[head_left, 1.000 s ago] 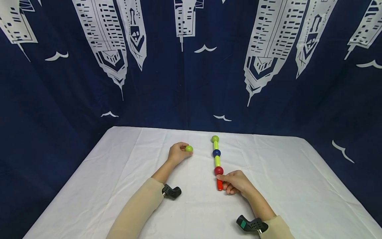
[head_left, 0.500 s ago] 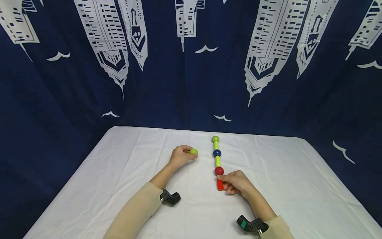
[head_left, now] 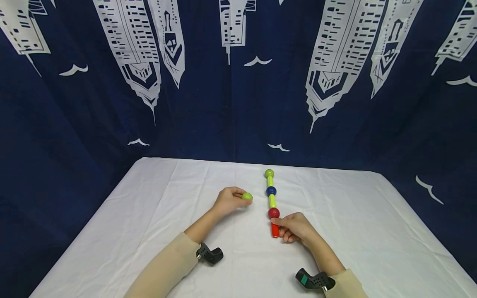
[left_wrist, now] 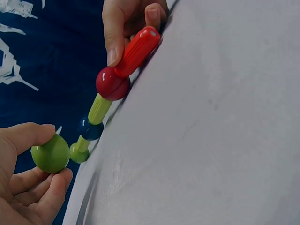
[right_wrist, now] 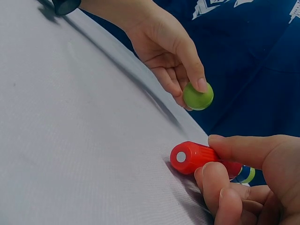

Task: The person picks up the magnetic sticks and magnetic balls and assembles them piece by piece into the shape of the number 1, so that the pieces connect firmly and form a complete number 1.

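My left hand [head_left: 229,200] pinches a green ball [head_left: 247,196] between thumb and fingers, left of a straight chain and apart from it. The chain lies lengthwise on the table. From its far end come a green ball [head_left: 269,173], a yellow-green rod [head_left: 270,181], a blue ball [head_left: 271,191], another yellow-green rod [head_left: 272,201], a red ball [head_left: 273,212] and a red rod [head_left: 275,231]. My right hand [head_left: 298,227] grips the red rod near the red ball. In the right wrist view, the free end of the red rod [right_wrist: 185,158] shows a grey disc.
A white cloth [head_left: 354,223] with creases covers the table. Behind its far edge hangs a dark blue curtain [head_left: 208,107] printed with white buildings and birds. Black wrist devices [head_left: 210,253] sit at both sleeves.
My left hand has moved right and nearer to me with the green ball, closing part of the distance to the chain. The right hand and the chain have stayed in place.
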The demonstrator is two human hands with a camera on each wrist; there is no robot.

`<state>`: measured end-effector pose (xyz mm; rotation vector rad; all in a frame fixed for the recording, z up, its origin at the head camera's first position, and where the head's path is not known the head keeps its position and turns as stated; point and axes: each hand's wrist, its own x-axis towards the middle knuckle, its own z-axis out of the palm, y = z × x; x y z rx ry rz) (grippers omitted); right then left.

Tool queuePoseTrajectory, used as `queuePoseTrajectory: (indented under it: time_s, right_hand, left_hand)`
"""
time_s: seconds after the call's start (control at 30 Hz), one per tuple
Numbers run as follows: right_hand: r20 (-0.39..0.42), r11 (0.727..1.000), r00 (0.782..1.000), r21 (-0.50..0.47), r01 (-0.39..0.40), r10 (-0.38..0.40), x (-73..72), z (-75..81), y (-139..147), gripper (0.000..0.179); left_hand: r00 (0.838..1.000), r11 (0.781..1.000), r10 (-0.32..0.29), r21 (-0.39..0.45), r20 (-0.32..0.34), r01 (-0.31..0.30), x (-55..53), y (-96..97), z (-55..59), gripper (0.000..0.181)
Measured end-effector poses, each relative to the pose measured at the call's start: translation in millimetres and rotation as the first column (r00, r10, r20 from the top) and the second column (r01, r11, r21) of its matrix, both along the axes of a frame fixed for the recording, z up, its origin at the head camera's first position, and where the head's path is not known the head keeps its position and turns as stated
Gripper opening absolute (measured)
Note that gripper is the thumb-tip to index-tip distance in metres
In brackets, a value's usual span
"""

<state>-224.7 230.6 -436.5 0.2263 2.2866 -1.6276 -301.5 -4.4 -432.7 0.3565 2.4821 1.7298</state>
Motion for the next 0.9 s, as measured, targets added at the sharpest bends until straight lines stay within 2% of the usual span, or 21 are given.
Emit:
queuePoseTrajectory:
  time_s: [0.17, 0.47, 0.9]
  right_hand:
    - [0.001, 1.0, 1.0, 0.001, 0.006, -0.006, 0.2, 0.0, 0, 0.035]
    - [-0.005, 1.0, 1.0, 0.011, 0.029, -0.029, 0.1, 0.3, -2, 0.034]
    - [-0.011, 1.0, 1.0, 0.006, 0.023, -0.023, 0.4, -0.7, -1, 0.035]
  left_hand:
    - [0.999, 0.998, -0.053, -0.016, -0.004, 0.053, 10.5, 3.2, 3.2, 0.036]
    - [0.987, 0.988, -0.151, -0.05, -0.052, 0.148, 27.6, 7.9, 4.6, 0.033]
    - [0.966, 0.963, -0.254, -0.104, -0.047, 0.248, 52.8, 11.5, 3.1, 0.031]
